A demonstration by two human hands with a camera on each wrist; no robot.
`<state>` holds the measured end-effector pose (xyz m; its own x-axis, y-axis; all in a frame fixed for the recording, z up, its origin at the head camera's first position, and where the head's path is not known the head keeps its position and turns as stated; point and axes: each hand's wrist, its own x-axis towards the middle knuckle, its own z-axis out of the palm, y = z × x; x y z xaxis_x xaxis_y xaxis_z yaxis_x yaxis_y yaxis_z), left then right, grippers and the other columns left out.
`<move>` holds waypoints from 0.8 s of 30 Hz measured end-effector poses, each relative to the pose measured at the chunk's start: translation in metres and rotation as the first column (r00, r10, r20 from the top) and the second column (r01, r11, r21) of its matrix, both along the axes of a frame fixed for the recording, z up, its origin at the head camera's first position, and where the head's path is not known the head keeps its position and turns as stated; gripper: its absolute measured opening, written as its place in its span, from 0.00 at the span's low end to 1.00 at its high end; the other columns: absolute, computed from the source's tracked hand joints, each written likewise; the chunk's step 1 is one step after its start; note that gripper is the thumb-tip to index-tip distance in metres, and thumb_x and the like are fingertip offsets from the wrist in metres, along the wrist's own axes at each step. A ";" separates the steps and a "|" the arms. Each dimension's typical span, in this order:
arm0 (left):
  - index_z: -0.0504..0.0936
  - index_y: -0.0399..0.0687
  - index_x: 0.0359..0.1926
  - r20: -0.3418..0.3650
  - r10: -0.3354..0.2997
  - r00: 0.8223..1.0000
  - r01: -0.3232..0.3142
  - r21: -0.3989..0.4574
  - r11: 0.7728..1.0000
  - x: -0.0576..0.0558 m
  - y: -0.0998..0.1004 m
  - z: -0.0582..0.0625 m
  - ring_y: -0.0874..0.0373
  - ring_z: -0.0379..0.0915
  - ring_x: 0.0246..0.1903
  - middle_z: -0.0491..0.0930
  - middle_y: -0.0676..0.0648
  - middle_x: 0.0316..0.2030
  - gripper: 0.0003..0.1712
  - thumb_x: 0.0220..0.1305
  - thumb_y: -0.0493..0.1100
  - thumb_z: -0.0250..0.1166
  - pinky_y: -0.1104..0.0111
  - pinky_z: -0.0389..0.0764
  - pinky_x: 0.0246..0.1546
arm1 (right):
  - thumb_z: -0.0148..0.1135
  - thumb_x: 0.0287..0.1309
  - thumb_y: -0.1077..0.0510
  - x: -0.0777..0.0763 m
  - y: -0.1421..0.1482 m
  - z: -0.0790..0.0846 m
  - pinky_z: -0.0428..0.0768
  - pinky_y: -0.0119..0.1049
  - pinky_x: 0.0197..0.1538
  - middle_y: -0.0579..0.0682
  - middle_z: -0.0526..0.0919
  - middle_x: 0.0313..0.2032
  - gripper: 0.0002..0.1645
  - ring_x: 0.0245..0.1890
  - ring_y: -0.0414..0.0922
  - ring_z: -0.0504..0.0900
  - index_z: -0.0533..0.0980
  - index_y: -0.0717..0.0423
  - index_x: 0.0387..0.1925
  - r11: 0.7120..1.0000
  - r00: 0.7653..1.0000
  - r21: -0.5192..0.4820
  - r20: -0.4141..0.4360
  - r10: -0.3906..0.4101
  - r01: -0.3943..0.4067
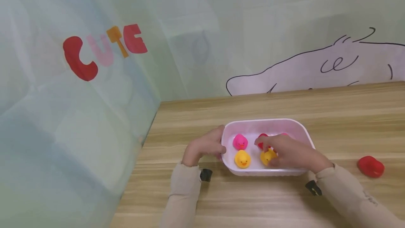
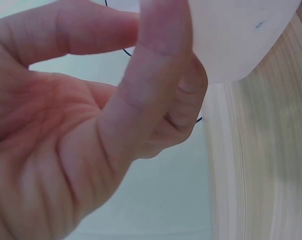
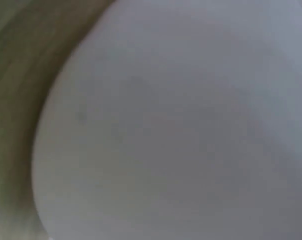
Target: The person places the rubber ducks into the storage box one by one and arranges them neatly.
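Note:
A pale pink plastic basin (image 1: 227, 166) stands on the wooden table with small rubber ducks inside. My left hand (image 1: 209, 145) grips its left end, thumb at the rim; the left wrist view shows that hand's fingers (image 2: 156, 75) against the pale wall. Inside the basin, my right hand (image 1: 289, 152) holds a yellow duck (image 1: 267, 157) between thumb and fingers, partly covering it. Behind that duck is a red one (image 1: 262, 140), and a pink one (image 1: 284, 134) is mostly hidden by the hand. A pink duck (image 1: 240, 142) and another yellow duck (image 1: 242, 159) sit at the left.
To the right of the basin, a red rubber toy (image 1: 371, 166) lies on the wooden table (image 1: 246, 203). Printed cloth (image 1: 196, 17) hangs behind and along the left side. The basin's blurred outer wall (image 3: 166, 125) fills most of the right wrist view.

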<state>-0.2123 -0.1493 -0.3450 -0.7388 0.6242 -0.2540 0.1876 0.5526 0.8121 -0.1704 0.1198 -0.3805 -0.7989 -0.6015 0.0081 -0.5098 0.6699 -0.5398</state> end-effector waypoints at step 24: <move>0.64 0.25 0.62 0.002 0.009 1.000 -0.009 0.008 1.000 0.001 0.001 -0.001 0.51 0.77 0.25 0.73 0.27 0.47 0.36 0.46 0.21 0.55 0.59 0.87 0.23 | 0.76 0.51 0.63 0.006 0.055 0.032 0.86 0.37 0.43 0.48 0.83 0.46 0.38 0.42 0.46 0.82 0.72 0.57 0.64 0.992 0.994 -0.101 0.078 -0.071 0.078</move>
<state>-0.2112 -0.1478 -0.3456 -0.7438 0.6195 -0.2509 0.1810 0.5480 0.8166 -0.1641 0.1745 -0.3481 -0.8421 -0.5392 0.0068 -0.4167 0.6427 -0.6429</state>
